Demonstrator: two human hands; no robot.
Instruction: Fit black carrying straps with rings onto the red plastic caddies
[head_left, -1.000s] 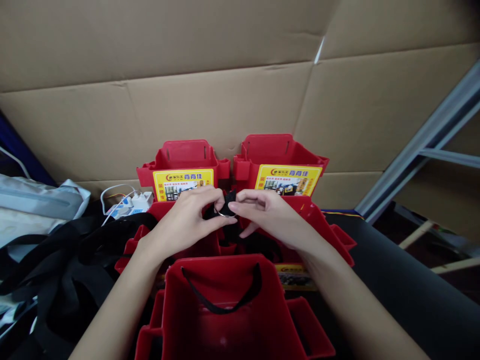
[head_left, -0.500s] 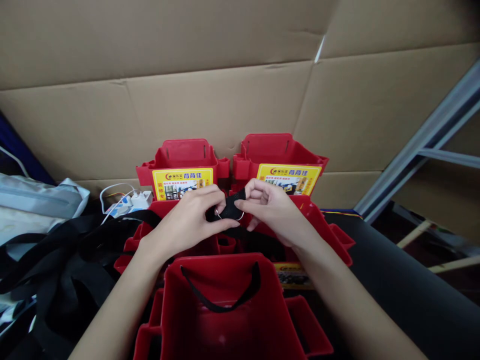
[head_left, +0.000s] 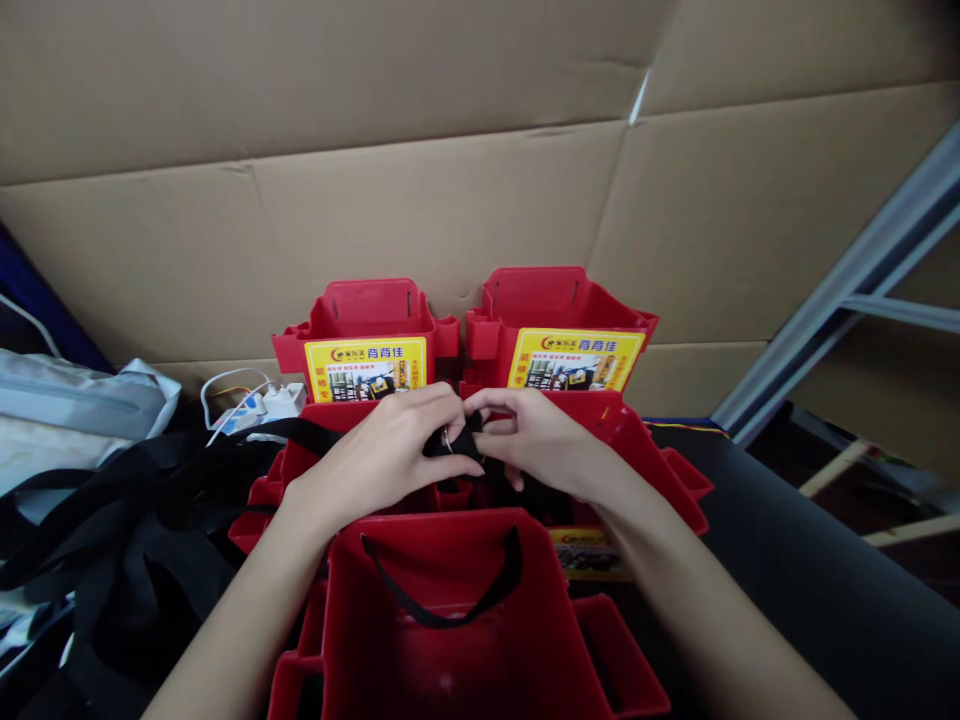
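Between my two hands is a black webbing strap (head_left: 463, 440) with a metal ring (head_left: 448, 438) on it. My left hand (head_left: 401, 437) is closed on the strap, thumb below and the ring by its fingers. Pinched fingers of my right hand (head_left: 529, 437) hold the strap from the other side, and they partly hide it. Both hands are above the middle red plastic buckets. Closest to me stands a red bucket (head_left: 450, 660) with a thin black strap (head_left: 450, 612) threaded through slots in its back wall, hanging as a loop inside.
Two red buckets with yellow labels (head_left: 365, 368) (head_left: 577, 360) stand against the cardboard wall (head_left: 442, 220). Tangled black webbing (head_left: 142, 540) lies at the left, near a power strip (head_left: 262, 405) and a pale bag (head_left: 82, 410). A metal frame (head_left: 847, 270) rises at the right.
Both hands have moved slightly lower, and my right hand has come closer to my left. The strap is more bunched and covered by the fingers. The buckets have stayed put.
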